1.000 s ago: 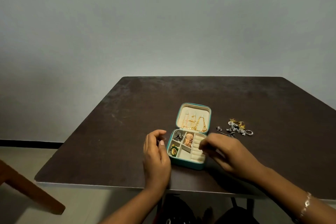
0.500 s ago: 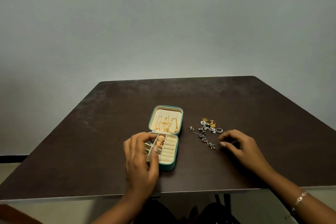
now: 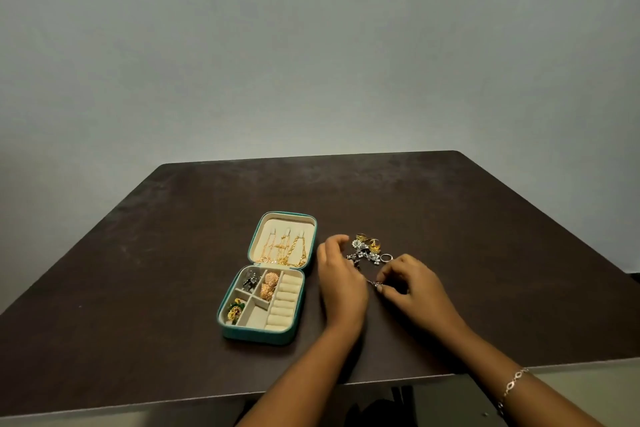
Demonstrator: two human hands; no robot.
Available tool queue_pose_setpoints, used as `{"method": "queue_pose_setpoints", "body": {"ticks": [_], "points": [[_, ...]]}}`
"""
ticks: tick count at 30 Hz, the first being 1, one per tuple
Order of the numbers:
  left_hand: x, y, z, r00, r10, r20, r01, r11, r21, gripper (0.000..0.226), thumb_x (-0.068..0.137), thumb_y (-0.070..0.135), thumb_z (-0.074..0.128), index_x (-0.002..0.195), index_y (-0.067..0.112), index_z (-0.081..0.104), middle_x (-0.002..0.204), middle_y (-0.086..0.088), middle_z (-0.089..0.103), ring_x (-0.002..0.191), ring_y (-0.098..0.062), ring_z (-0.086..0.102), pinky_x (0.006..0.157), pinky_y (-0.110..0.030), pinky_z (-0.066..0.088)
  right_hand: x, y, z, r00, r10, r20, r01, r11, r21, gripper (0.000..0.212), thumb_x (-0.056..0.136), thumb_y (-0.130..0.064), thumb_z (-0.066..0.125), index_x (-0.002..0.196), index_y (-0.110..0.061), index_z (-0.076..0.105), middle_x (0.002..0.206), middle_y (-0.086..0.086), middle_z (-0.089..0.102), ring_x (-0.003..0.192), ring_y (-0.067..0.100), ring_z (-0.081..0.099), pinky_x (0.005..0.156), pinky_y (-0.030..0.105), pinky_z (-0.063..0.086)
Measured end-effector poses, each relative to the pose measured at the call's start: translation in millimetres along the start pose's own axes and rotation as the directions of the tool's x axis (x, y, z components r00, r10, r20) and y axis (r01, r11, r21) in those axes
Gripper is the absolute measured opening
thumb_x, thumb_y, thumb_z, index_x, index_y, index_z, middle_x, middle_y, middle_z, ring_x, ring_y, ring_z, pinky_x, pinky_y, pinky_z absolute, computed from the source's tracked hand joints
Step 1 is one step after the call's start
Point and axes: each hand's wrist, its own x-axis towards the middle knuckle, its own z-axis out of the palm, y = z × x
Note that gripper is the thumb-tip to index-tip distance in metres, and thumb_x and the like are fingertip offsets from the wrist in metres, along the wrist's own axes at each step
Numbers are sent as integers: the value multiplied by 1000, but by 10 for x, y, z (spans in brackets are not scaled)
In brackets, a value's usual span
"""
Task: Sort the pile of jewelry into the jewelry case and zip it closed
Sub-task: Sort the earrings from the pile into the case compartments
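Observation:
A teal jewelry case (image 3: 258, 333) lies open on the dark table (image 3: 485, 236), its lid flat behind it with gold chains (image 3: 285, 250) hung inside. Its compartments hold silver, rose-gold and green-gold pieces; the ring rolls are bare. Right of the case is a small pile of jewelry (image 3: 367, 250) with gold rings and a silver ring (image 3: 386, 257). My left hand (image 3: 341, 282) is beside the pile with curled fingers. My right hand (image 3: 414, 288) pinches a thin silver chain (image 3: 374, 283) that trails from the pile.
The table's front edge (image 3: 173, 407) runs just below my forearms. A bracelet (image 3: 512, 388) sits on my right wrist. A plain grey wall stands behind the table. Dark shapes show under the table edge.
My left hand left the case and moved right to the pile. My right hand came in from the right and took the silver chain. My view swung right.

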Motion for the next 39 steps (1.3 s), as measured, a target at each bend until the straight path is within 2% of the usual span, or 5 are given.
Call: {"method": "queue_pose_setpoints", "body": {"ticks": [8,14,21,27,39], "points": [[105,-171,37,995,-93,41,89,992,86,24,77,-11,57,90,5,69,92,-4,55,84,-17,57,73,-8,33,12,18,-44,978,171,-116,-112,910,399,10,80,-5,64,74,-13,63,70,-4,62,60,2,50,56,13,38],[92,-174,25,994,-99,41,95,991,98,3,78,3,67,78,5,69,84,1,50,74,-11,51,68,-12,31,24,72,-23,970,213,-122,-131,870,475,14,80,-5,63,71,-16,63,68,-3,63,63,8,54,61,29,43],[93,-236,-28,995,-83,45,91,977,-194,27,80,4,65,67,27,61,79,-3,66,72,-8,58,70,-20,43,25,75,4,946,281,-164,-140,805,576,10,73,-12,57,69,-17,65,67,-3,64,61,6,55,61,33,46],[97,-197,-95,983,-100,153,161,868,-469,19,79,-2,65,73,16,67,73,0,67,67,0,59,68,-14,45,-32,-20,-10,967,8,-255,78,942,327,9,77,-13,61,79,-20,66,84,-12,62,79,3,54,65,11,39],[51,-107,-166,922,-26,386,275,746,-606,15,80,-5,61,78,9,67,69,1,70,68,-8,65,59,-18,50,-101,-71,-40,976,-152,-157,194,932,307,29,74,-29,69,102,-26,62,92,-17,60,86,4,57,70,12,44]]}}
